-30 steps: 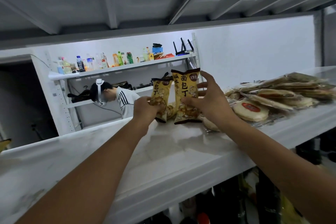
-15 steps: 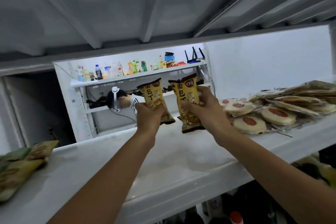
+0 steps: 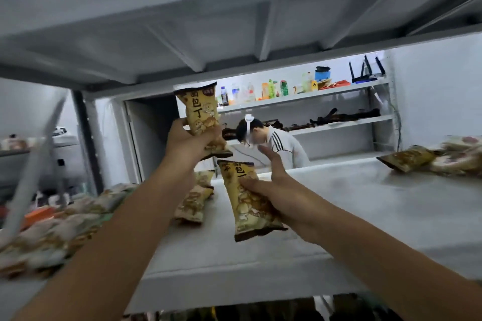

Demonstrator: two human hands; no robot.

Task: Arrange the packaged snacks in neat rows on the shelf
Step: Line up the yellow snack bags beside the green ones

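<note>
My left hand (image 3: pixel 186 142) grips a yellow snack bag (image 3: pixel 200 114) by its lower half and holds it upright above the white shelf (image 3: pixel 365 206). My right hand (image 3: pixel 276 190) holds a second yellow snack bag (image 3: pixel 247 206), thumb across its front and fingers behind it, low over the shelf near the middle. Two more yellow bags (image 3: pixel 194 198) lie on the shelf just left of it, partly behind my left forearm.
Several pale wrapped snacks (image 3: pixel 60 227) are heaped on the shelf's left end. More packets (image 3: pixel 427 159) lie at the far right. The upper shelf's underside (image 3: pixel 234 21) hangs close overhead. A person (image 3: pixel 276 143) stands behind the shelving, before a rack of bottles (image 3: pixel 271 88).
The view swung left along the shelf. Both hands carried their bags leftward; the right hand dropped its bag toward the shelf, and the left hand raised its bag higher.
</note>
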